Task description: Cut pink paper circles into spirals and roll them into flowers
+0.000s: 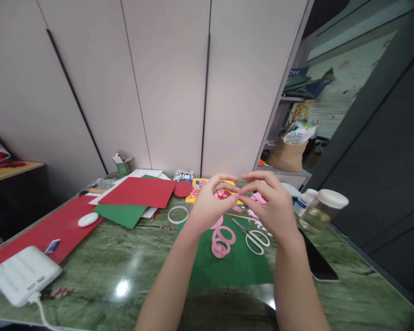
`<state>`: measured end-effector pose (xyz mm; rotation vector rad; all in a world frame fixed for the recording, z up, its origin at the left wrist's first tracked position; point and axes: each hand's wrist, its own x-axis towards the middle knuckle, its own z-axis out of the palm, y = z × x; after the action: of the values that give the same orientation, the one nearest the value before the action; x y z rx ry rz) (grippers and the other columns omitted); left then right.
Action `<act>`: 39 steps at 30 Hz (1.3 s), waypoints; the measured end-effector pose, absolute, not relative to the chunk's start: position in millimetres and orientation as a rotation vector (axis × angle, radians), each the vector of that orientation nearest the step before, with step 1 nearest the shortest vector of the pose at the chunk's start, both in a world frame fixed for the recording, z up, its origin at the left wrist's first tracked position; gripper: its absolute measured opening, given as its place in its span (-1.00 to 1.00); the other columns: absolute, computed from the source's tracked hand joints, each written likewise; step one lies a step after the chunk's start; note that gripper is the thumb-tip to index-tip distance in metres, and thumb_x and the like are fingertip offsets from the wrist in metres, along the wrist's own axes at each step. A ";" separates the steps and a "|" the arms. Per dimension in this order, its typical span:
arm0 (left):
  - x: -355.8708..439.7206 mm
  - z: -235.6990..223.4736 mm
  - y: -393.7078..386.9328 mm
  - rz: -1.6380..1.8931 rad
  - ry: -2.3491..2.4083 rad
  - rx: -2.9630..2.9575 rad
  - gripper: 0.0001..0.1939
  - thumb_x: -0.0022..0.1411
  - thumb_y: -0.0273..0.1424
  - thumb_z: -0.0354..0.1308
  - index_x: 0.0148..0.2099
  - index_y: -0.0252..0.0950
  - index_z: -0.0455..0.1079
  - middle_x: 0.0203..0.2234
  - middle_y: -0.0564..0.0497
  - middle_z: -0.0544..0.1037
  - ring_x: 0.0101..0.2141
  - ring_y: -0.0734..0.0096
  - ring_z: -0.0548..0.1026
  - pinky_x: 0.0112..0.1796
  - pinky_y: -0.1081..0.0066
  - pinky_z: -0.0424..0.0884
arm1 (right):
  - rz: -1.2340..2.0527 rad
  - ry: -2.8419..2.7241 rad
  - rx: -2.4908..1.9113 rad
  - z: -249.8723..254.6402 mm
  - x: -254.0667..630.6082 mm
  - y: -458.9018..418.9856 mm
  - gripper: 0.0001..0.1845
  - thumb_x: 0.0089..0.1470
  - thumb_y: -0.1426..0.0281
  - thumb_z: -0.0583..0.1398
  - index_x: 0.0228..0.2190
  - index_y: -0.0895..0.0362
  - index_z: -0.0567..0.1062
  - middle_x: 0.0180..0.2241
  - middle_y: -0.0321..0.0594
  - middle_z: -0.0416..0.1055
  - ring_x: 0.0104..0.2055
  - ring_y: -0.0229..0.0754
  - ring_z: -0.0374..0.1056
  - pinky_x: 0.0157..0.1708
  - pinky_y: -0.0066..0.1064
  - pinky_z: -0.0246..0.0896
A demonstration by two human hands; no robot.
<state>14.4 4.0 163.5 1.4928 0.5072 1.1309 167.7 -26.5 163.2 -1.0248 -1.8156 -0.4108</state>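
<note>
My left hand (210, 204) and my right hand (273, 204) are raised over the table, their fingertips meeting. Thumbs and fingers of both are pinched together; whatever tiny pinkish thing may lie between them is too small to make out. Beneath them, pink paper rings (228, 235) lie on a green sheet (234, 272). White-handled scissors (256, 242) rest to the right of the rings, blades partly spread. Behind my hands is a yellow sheet (189, 199) bearing small pink balls (195, 190), partly hidden by my left hand. Pink paper pieces (258, 197) show between my hands.
Red paper (138, 192) and green paper (122, 214) are stacked at left, near a clear ring (178, 208). A white power adapter (25, 275) sits front left. A lidded jar (322, 214) and dark phone (319, 259) are at right. Cabinet doors (165, 82) stand behind.
</note>
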 end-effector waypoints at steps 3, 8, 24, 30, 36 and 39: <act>15.8 161.7 4.3 1.127 0.502 1.498 -0.72 0.07 -0.48 0.19 -0.12 -0.25 0.32 -0.35 0.01 0.51 -0.27 0.45 0.51 -0.35 0.50 0.48 | -0.394 -1.800 -1.025 162.8 168.2 -24.6 -0.89 -0.03 0.48 0.27 -0.49 0.10 0.41 -0.22 -0.21 0.38 -0.16 -0.11 0.33 -0.17 -0.19 0.19; 15.8 159.7 4.8 1.121 0.489 1.509 -0.71 0.07 -0.46 0.20 -0.11 -0.25 0.32 -0.34 -0.03 0.50 -0.25 0.40 0.49 -0.40 0.51 0.47 | -0.379 -1.815 -1.038 163.8 167.0 -26.2 -0.84 -0.07 0.53 0.26 -0.49 0.09 0.37 -0.24 -0.22 0.37 -0.18 -0.10 0.32 -0.18 -0.19 0.20; 8.8 162.8 6.7 1.148 0.524 1.471 -0.69 0.06 -0.45 0.21 -0.10 -0.26 0.31 -0.36 0.01 0.53 -0.32 0.45 0.50 -0.40 0.50 0.47 | -0.328 -1.933 -0.942 162.0 170.5 -27.0 -0.73 0.11 0.46 0.17 -0.17 -0.10 0.51 -0.15 -0.23 0.37 -0.09 -0.14 0.30 -0.15 -0.19 0.26; 10.4 161.1 7.0 1.195 0.505 1.445 -0.71 0.09 -0.42 0.19 -0.09 -0.25 0.32 -0.31 -0.01 0.54 -0.31 0.47 0.49 -0.31 0.47 0.42 | -0.344 -1.837 -0.937 158.4 165.3 -20.4 -0.71 0.11 0.49 0.16 -0.19 -0.11 0.52 -0.13 -0.23 0.37 -0.10 -0.14 0.32 -0.14 -0.15 0.26; 12.6 161.5 6.5 1.178 0.479 1.430 -0.71 0.07 -0.44 0.20 -0.12 -0.27 0.32 -0.31 -0.03 0.53 -0.26 0.42 0.50 -0.22 0.38 0.41 | -0.381 -1.712 -0.931 158.2 164.4 -18.9 -0.87 0.02 0.48 0.24 -0.38 -0.01 0.53 -0.20 -0.23 0.38 -0.15 -0.12 0.35 -0.15 -0.13 0.25; 13.4 162.5 5.6 1.160 0.461 1.445 -0.71 0.07 -0.43 0.21 -0.12 -0.27 0.32 -0.33 -0.02 0.53 -0.28 0.41 0.50 -0.24 0.38 0.42 | -0.385 -1.705 -0.943 158.7 165.3 -19.6 -0.90 -0.01 0.49 0.25 -0.44 0.03 0.50 -0.21 -0.23 0.38 -0.16 -0.11 0.35 -0.16 -0.14 0.25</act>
<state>13.4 5.6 162.5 1.4446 0.4605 1.1605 165.3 -19.6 158.7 -0.9431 -1.7049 -0.3850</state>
